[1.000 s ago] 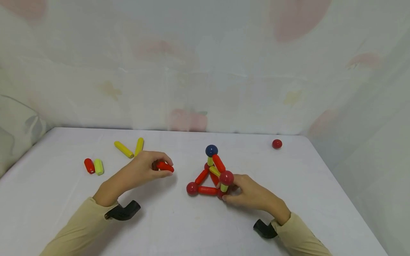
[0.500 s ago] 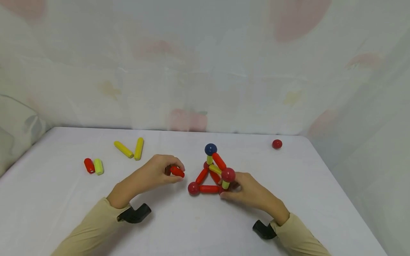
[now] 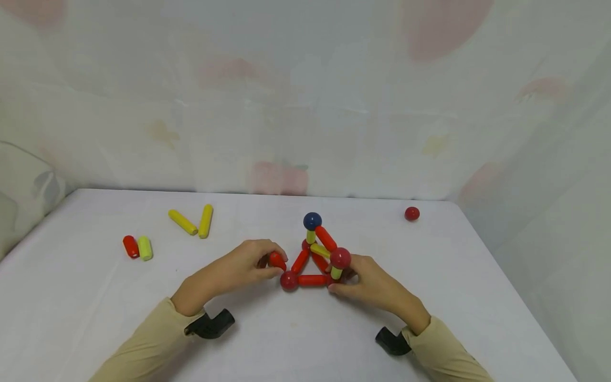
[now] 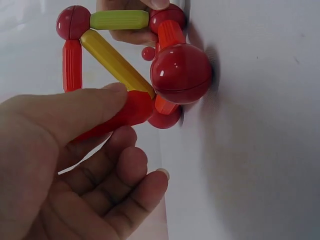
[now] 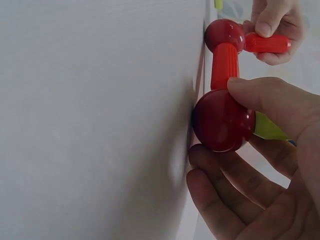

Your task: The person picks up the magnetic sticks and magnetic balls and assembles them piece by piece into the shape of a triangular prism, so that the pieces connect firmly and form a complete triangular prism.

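Note:
A frame of balls and rods stands mid-table, its base a triangle of red rods [image 3: 312, 280] with a red ball [image 3: 288, 280] at the near left corner. Above it are a blue ball [image 3: 312, 221] and a raised red ball [image 3: 340, 258]. My left hand [image 3: 245, 268] pinches a red rod [image 4: 131, 110] between thumb and fingers, its tip close beside the near left ball; in the right wrist view the rod appears to meet that ball. My right hand [image 3: 369, 281] holds the near right corner ball [image 5: 223, 120], thumb against it and fingers beneath.
Two yellow rods [image 3: 182, 222] lie at the back left. A short red rod [image 3: 131, 246] and a light green rod [image 3: 145, 248] rest side by side at the far left. One loose red ball [image 3: 412, 214] sits at the back right of the white table [image 3: 453, 265].
My left hand has moved right with the red rod, up to the frame's near left ball. The frame has shifted very slightly while my right hand keeps holding its corner.

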Available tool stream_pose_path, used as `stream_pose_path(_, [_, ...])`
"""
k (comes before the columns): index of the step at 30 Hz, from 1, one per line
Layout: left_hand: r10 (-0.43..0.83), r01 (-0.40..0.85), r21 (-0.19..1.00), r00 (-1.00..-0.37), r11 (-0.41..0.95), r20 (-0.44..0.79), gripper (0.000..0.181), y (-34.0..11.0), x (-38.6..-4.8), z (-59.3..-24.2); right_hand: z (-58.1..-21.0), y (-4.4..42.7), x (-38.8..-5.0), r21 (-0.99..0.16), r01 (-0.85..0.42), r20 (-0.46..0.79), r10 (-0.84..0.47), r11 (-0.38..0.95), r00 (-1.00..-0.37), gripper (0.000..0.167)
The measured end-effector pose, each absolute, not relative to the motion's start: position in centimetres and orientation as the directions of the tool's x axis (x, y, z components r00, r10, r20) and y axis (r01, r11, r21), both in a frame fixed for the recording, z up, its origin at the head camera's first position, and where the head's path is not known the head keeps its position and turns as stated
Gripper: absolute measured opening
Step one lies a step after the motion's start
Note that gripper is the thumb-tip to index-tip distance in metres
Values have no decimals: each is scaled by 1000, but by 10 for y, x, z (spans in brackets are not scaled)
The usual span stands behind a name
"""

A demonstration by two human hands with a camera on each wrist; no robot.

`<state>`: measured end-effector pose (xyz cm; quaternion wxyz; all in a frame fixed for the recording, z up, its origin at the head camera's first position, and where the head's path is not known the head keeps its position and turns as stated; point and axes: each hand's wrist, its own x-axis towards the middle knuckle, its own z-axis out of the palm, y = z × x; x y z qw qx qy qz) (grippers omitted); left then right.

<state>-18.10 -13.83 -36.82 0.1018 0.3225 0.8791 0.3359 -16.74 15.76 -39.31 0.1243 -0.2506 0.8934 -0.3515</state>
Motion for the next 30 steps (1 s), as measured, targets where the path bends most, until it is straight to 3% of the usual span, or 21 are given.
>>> stream_pose_path(8, [667, 549, 608, -744, 575, 41, 25, -131, -175, -370, -395, 158, -167, -690, -369, -33, -536, 623, -843, 25])
stream_pose_path(19, [657, 548, 581, -754, 602, 30, 26, -121, -168, -371, -395, 159, -168, -687, -357, -42, -526, 633, -850, 23])
stream_pose_path(30, [652, 581, 580, -750, 570, 110, 23, -117, -169, -381, -396, 161, -169, -688, -367, -31, -530, 626, -847, 23])
